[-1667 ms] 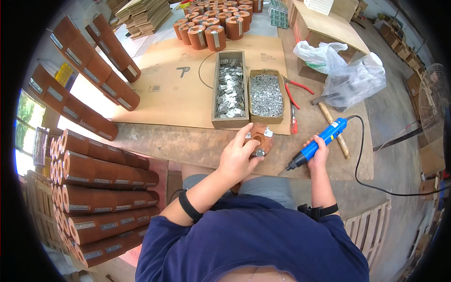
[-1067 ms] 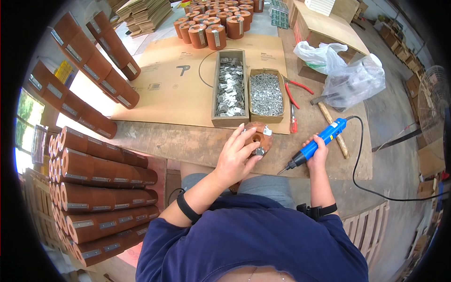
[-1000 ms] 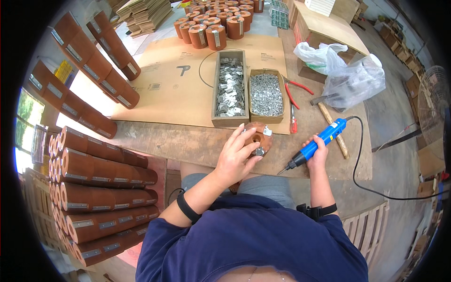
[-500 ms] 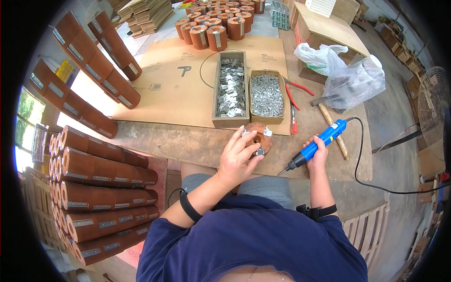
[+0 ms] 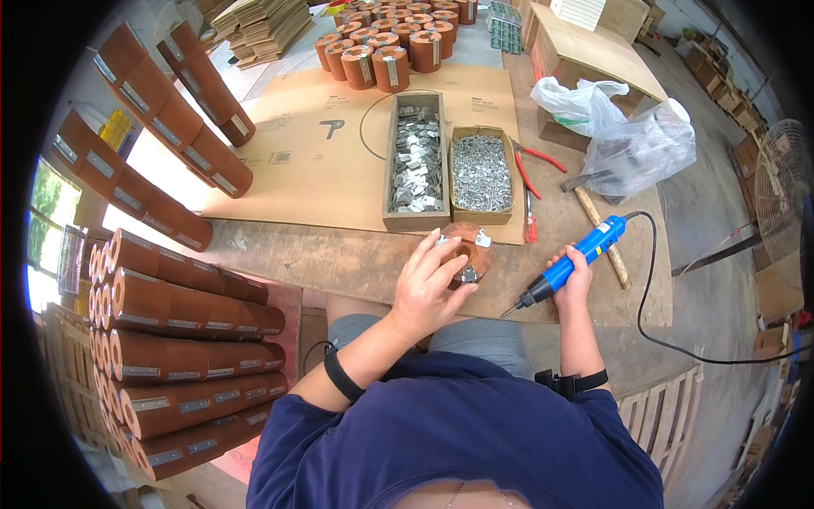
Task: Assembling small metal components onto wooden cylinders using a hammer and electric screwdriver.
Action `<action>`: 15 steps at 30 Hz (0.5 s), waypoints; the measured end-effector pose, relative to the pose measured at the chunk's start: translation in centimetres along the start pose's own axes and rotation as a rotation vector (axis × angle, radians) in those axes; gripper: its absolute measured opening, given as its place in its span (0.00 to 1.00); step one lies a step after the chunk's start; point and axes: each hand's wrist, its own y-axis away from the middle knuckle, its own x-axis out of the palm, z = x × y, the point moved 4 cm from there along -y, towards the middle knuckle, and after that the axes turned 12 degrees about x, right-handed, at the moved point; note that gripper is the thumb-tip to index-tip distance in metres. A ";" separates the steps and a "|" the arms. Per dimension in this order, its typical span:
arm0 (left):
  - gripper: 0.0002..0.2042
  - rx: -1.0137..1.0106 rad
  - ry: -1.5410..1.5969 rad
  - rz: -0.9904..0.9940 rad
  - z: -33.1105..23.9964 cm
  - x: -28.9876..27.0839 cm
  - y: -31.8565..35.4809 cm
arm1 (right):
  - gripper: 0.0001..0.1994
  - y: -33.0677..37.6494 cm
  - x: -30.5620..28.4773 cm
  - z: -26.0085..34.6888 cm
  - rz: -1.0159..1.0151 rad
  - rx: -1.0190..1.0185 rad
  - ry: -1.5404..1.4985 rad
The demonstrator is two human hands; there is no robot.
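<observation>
My left hand point(image 5: 431, 276) grips a short brown cylinder point(image 5: 480, 256) with a hole in its middle, at the table's front edge. Its fingers lie over the left side of the top. Small metal plates sit on the rim: a light one point(image 5: 482, 239) at the far right and a second plate point(image 5: 469, 275) close to my thumb. What lies under the fingers is partly hidden. In my right hand point(image 5: 574, 277) is a blue electric screwdriver point(image 5: 585, 254), its bit pointing down and left, apart from the cylinder.
Beyond the cylinder stand a wooden box point(image 5: 388, 170) of metal plates and a carton point(image 5: 482, 216) of screws. Red-handled pliers point(image 5: 527, 174), a screwdriver point(image 5: 531, 227) and a hammer point(image 5: 604, 237) lie to the right. Brown tubes point(image 5: 195, 318) are stacked at left. A black cord point(image 5: 653, 280) trails right.
The metal plate by my left thumb has shifted slightly and shows more of its face. The electric screwdriver and my right hand have stayed nearly still.
</observation>
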 end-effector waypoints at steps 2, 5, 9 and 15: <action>0.21 0.019 -0.012 0.002 0.0 -0.3 -0.5 | 0.18 -0.1 0.0 0.1 0.022 0.007 -0.021; 0.20 0.088 -0.024 0.024 0.4 -1.0 -2.0 | 0.18 -0.2 -0.1 0.1 0.031 -0.004 -0.021; 0.18 0.199 -0.033 0.003 2.7 -1.0 -5.4 | 0.19 -0.3 -0.1 0.1 0.035 0.008 -0.016; 0.11 0.017 0.007 0.219 8.9 2.3 -9.5 | 0.19 -0.1 -0.1 0.1 0.030 0.003 -0.004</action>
